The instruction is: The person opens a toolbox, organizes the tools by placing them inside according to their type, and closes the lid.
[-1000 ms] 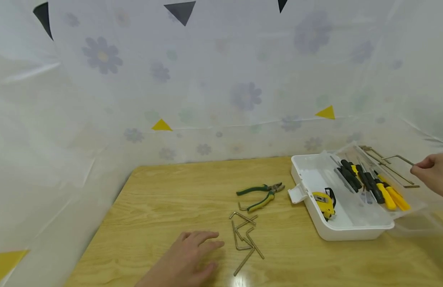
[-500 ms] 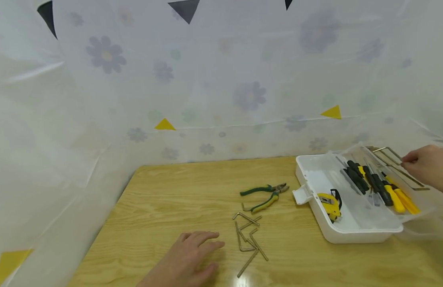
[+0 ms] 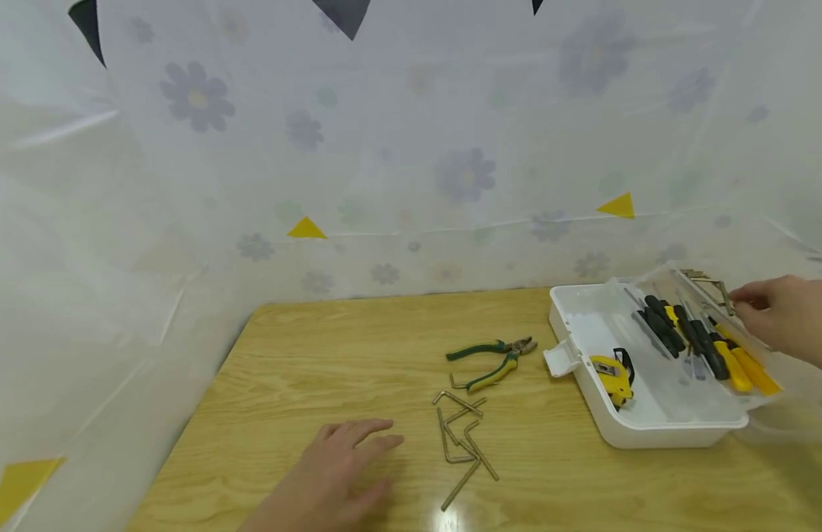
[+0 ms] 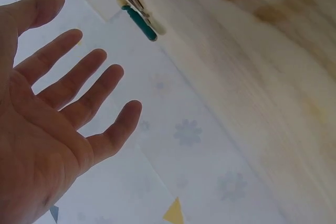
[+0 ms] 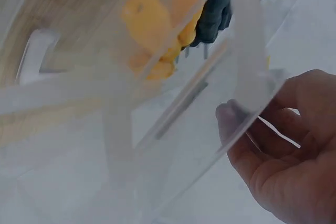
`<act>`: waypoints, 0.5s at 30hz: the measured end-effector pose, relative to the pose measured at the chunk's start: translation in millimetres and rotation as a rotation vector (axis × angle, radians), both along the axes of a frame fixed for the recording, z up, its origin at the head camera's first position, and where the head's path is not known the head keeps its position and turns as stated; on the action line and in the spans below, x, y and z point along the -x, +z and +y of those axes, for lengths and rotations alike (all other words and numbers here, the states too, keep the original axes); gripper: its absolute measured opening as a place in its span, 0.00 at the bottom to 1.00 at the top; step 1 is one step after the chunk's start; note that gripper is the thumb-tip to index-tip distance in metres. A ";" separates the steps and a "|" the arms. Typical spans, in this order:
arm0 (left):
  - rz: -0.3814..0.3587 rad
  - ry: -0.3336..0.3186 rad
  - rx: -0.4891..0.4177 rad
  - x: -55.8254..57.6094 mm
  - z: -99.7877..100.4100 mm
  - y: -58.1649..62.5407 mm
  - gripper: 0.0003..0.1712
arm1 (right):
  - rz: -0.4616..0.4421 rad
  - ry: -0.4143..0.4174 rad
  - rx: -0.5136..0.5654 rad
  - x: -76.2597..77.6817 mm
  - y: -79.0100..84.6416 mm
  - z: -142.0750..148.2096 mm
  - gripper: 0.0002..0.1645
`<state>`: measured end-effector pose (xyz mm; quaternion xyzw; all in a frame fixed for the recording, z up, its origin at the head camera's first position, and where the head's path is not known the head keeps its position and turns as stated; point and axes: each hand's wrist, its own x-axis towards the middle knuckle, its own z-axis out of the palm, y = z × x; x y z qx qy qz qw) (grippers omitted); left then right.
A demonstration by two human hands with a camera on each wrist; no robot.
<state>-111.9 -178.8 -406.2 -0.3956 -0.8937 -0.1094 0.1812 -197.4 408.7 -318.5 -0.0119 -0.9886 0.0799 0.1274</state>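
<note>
My right hand is at the clear plastic lid tray of the toolbox, fingers curled, pinching an L-shaped brass-coloured hex key at the fingertips. Other hex keys lie in that tray, partly behind the hand. In the right wrist view, the right hand overlaps the edge of the clear plastic, and its fingertips hide what they grip. On the left, my left hand holds nothing, fingers spread and relaxed over the wooden table. Several loose hex keys lie just right of it.
Green-and-yellow pliers lie with handles spread behind the loose hex keys. The white toolbox stands at right, its latch flap sticking out. It holds a yellow tape measure; black and yellow screwdrivers lie beside that.
My right hand has moved left and lower over the lid tray, bringing the hex key down among the others. The left hand has drawn slightly left. The head view has shifted a little.
</note>
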 end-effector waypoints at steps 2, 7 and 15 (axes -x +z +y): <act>0.002 0.037 -0.007 -0.5 -3.9 2.0 0.29 | 0.069 0.040 -0.006 -6.2 0.5 -16.8 0.16; 0.005 0.104 -0.029 1.9 -15.6 4.0 0.30 | 0.330 0.230 -0.015 -24.1 -1.9 -71.5 0.09; 0.047 0.204 -0.026 9.4 -37.4 2.2 0.28 | 0.443 0.633 -0.010 -52.6 -33.7 -170.0 0.14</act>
